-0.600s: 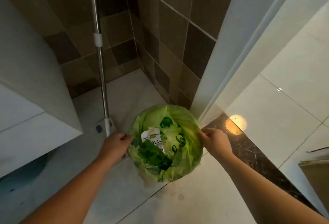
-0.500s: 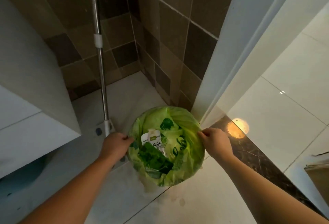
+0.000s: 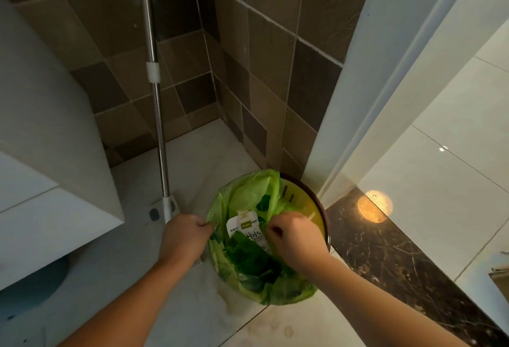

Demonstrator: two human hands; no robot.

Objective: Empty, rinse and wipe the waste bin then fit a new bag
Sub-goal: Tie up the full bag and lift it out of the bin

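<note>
**Now the bag comes off the rim**

Right hand [image 3: 296,239] first: it pinches the far-side edge of the green bag [image 3: 248,272], gathered in over the mouth, leaving the bin [image 3: 316,203] bare along its right rim. Left hand [image 3: 183,236] grips the opposite edge, on the left rim. The bag sits directly below and between both hands, a white pouch [image 3: 246,227] and dark scraps inside. Bin stands on the floor in the tiled corner, mop pole [image 3: 157,115] just to its left. Straight up looks the way out; both hands equally close.
</note>
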